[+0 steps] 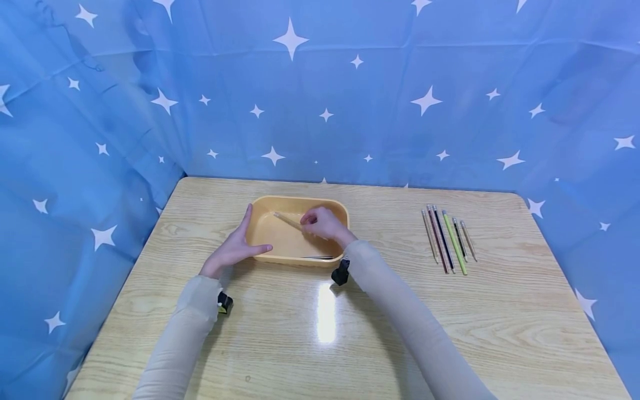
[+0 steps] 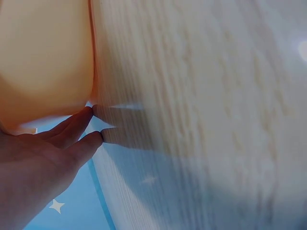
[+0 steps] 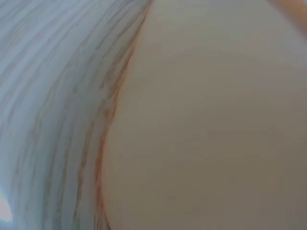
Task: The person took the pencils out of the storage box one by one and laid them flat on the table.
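A yellow-orange plastic box (image 1: 274,236) stands near the table's far edge, left of the middle. My left hand (image 1: 235,251) rests against its left end, fingers straight along the side and thumb stretched over the front rim. In the left wrist view, the fingertips of the left hand (image 2: 53,148) lie by the box's outer wall (image 2: 48,52). Inside the box, my right hand (image 1: 325,223) pinches a light wooden pencil (image 1: 287,220) near one end. A thin dark pencil (image 1: 318,257) lies along the front wall. The right wrist view shows only the box wall (image 3: 206,124), with that hand out of sight.
On the right of the wooden table (image 1: 280,344) lies a row of several pencils: a lime-green one (image 1: 454,243), a dark red one (image 1: 438,239), and black and brown ones. A blue star-patterned curtain (image 1: 350,83) encloses the back and sides.
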Demonstrator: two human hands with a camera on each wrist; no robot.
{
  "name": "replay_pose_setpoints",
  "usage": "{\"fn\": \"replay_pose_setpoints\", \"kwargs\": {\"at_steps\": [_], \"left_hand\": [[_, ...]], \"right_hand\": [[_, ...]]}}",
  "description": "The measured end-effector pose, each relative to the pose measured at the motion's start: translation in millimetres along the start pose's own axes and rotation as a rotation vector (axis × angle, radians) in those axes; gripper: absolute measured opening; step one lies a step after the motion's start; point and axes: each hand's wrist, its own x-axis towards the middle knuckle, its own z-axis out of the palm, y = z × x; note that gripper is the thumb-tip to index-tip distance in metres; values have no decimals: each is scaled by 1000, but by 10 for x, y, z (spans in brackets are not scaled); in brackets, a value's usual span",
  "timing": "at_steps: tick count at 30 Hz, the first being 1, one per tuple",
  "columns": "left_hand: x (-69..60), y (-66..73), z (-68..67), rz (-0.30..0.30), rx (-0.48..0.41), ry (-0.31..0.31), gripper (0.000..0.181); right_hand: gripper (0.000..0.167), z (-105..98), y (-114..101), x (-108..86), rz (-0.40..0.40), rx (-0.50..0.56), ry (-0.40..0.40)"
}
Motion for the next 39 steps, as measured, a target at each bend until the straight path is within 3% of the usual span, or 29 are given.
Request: {"fn": "replay_pose_setpoints", "kwargs": {"at_steps": [7,20,39], "left_hand": [[-6,11,5,-4,4,-9,120],[-3,0,13,-9,-4,-12,120],[9,14,6,-11,-8,-14,119]], "right_hand": [[19,-15,6,-27,-43,134,12],[21,-44,-32,-99,52,405,60],[23,-82,-113,-223,125,616,88]]}}
